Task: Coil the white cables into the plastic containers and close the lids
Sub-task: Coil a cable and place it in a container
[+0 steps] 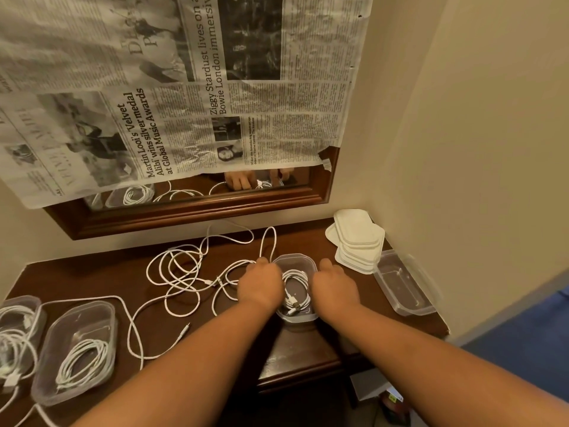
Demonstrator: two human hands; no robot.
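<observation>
Both hands — left hand [261, 283], right hand [334, 285] — grip the tub [296, 317] between them. Tuck the cable [295, 291] flat — then fetch lids [357, 238] beyond the right hand.

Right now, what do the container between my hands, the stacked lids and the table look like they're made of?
Container: clear, glossy plastic, it seems; the coiled cable shows through its walls.
Stacked lids: opaque white with a matte look and raised rims, probably thin plastic, though I can't be sure.
Table: dark reddish-brown wood or wood veneer, semi-gloss, with pale scuffs near the front edge.
</observation>
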